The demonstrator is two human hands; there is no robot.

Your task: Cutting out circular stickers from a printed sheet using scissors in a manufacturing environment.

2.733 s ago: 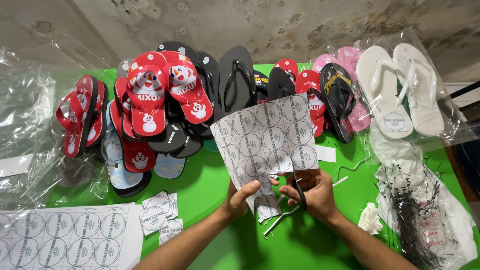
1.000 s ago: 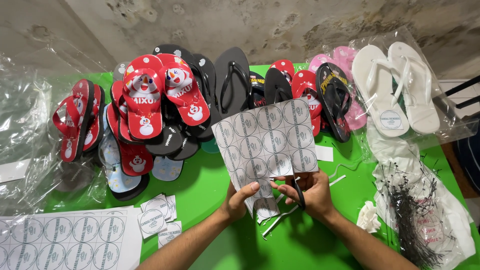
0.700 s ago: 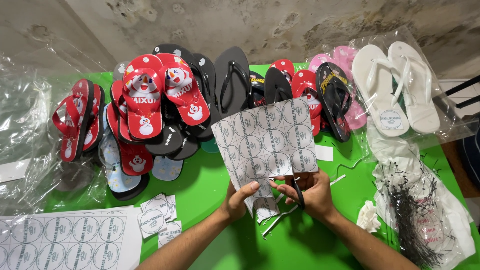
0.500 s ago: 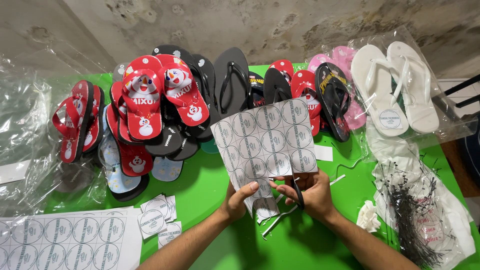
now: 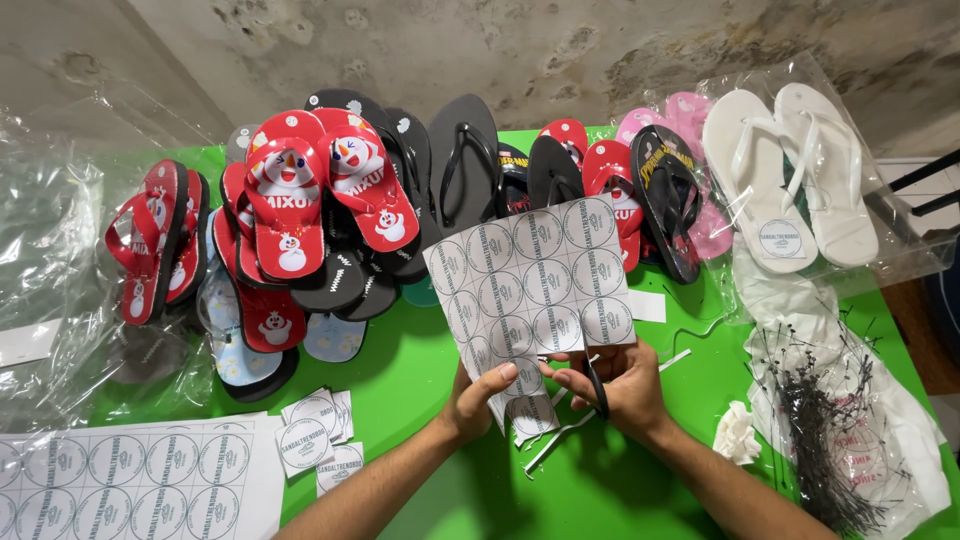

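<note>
**Cutting round labels off the sheet, sandals piled behind**

Everything here sits on the green table (image 5: 400, 400), so we'll place things off that. Over its near middle, our left hand (image 5: 470, 400) is pinching the lower edge of the label sheet (image 5: 535, 280), thumb on the front, holding it up tilted toward us. Our right hand (image 5: 615, 385) is clenched around the black scissors (image 5: 597, 385), blades at the sheet's bottom edge, with a cut strip of labels (image 5: 530, 415) hanging just below. At the table's near left corner lies another full sheet (image 5: 130, 480), and a few cut square labels (image 5: 315, 435) are just beside it. Along the far edge there's a heap of red snowman flip-flops (image 5: 300, 200) and black ones (image 5: 465, 160). White sandals in a clear bag (image 5: 790, 180) sit at the far right.
</note>
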